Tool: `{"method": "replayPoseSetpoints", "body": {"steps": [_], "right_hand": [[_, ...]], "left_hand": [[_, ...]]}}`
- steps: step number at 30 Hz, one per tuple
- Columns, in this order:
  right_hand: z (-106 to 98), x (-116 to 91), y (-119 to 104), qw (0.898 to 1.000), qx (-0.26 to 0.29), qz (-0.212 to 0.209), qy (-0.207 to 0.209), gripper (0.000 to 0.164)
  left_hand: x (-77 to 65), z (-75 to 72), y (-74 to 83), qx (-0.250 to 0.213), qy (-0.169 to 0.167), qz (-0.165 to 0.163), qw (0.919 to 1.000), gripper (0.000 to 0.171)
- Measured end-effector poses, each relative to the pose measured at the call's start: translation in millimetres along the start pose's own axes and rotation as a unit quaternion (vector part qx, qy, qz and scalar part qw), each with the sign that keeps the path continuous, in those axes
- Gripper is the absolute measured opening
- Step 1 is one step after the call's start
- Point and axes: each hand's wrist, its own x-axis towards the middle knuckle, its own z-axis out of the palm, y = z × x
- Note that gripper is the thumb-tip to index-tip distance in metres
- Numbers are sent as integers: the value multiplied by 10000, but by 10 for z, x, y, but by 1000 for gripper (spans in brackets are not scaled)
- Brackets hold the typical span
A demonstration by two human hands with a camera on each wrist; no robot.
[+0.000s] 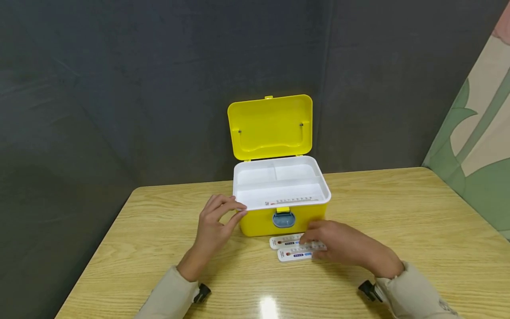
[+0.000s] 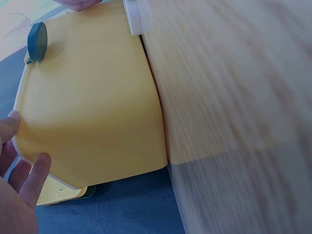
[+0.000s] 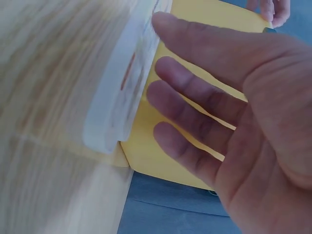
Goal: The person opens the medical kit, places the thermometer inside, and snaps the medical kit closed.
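Observation:
A yellow storage box [image 1: 260, 223] stands on the table with its lid [image 1: 271, 128] raised. In its top sits a white compartment tray [image 1: 255, 192], and a thermometer [image 1: 295, 201] lies in the front compartment. At the front left corner my left hand [image 1: 215, 219] holds the rim between thumb and fingers. Two white thermometers lie in front of the box, a rear one [image 1: 284, 241] and a nearer one [image 1: 296, 254]. My right hand [image 1: 338, 246] is over their right ends, partly hiding them. In the right wrist view its fingers [image 3: 187, 100] are spread and loosely bent beside the thermometers.
A grey-blue latch [image 1: 284, 219] hangs on the box front. The wooden table [image 1: 159, 248] extends to both sides. Behind it hangs a dark cloth [image 1: 179, 88], and a painted wall panel [image 1: 478, 146] borders the right side.

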Motion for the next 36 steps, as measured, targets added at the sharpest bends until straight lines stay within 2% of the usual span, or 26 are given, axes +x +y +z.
{"method": "replayPoseSetpoints", "body": {"steps": [9, 22, 32, 36], "right_hand": [[55, 20, 14, 9998, 34, 109, -181, 30], [65, 17, 11, 9976, 570, 166, -351, 30], [69, 21, -9, 9985, 360, 151, -388, 32], [39, -3, 4, 9978, 357, 317, -468, 34]], "left_hand": [[-4, -3, 2, 17, -39, -73, 10000, 15], [-7, 7, -10, -75, -51, -90, 9999, 15], [-5, 3, -2, -70, -50, -73, 9999, 14], [-9, 6, -11, -75, -44, -54, 9999, 15]]}}
